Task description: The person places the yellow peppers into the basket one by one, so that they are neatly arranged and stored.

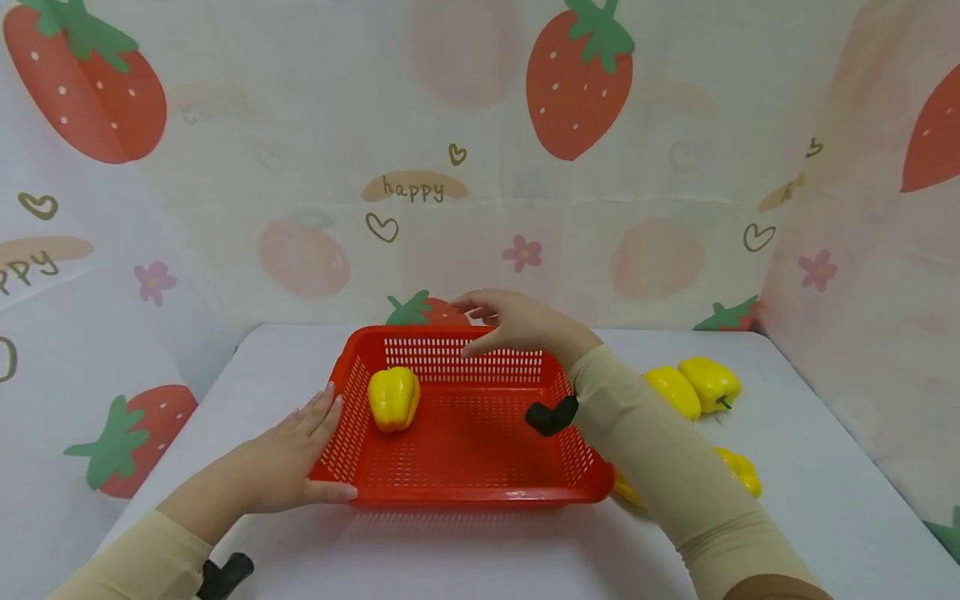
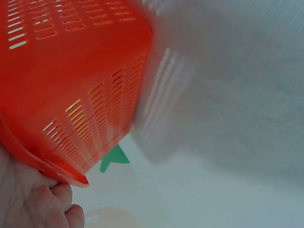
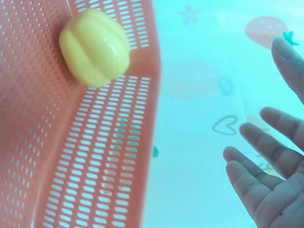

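Fingers spread (my right hand [image 1: 521,321]) by the red basket [image 1: 480,495]'s far rim, straight (my left hand [image 1: 288,458]) along its left; the yellow pepper [image 1: 393,400], inside, left, is probably light, firm, slick, best gripped round its sides.

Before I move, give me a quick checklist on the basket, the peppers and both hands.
1. Basket upright, opening unblocked: ok; the right hand is over its far part but leaves most of it open.
2. Left hand touching the basket: ok, at its left rim.
3. Right hand free: ok, it holds nothing.
4. Room beside the pepper inside: ok, bare floor to its right.
5. Peppers outside in full view: not ok, the right sleeve covers parts.
6. Exact count outside: cannot tell.
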A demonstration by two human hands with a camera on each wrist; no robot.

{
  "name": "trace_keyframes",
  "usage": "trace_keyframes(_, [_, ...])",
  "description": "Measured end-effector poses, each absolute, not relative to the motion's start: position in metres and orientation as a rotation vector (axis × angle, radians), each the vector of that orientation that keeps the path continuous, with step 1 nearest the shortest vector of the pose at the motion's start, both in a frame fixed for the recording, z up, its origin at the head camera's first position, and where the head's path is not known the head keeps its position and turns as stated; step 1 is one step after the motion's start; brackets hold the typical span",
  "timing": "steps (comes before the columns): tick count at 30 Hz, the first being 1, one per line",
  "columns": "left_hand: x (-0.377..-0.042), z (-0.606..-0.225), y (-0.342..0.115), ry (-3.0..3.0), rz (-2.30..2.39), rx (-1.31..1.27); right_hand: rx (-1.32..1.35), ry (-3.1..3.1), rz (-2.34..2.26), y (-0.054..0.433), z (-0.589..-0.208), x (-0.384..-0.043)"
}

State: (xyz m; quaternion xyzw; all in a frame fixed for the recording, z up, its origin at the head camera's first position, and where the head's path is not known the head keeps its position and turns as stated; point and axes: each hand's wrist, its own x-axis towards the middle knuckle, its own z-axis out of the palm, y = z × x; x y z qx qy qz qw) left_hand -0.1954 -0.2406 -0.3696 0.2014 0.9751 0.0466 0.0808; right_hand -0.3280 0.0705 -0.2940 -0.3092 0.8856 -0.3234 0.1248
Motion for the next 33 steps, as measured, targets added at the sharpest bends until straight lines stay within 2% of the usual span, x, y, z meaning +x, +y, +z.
trace_keyframes(17, [-0.195,-0.368,-0.24,2.915,0.132,0.6,-0.953,2.612,-0.942,0.141,-0.286,-0.314])
trace_keyframes(33, [-0.197,-0.372,-0.242,2.904,0.127,0.573,-0.875,2.646,-0.981,0.217,-0.293,-0.294])
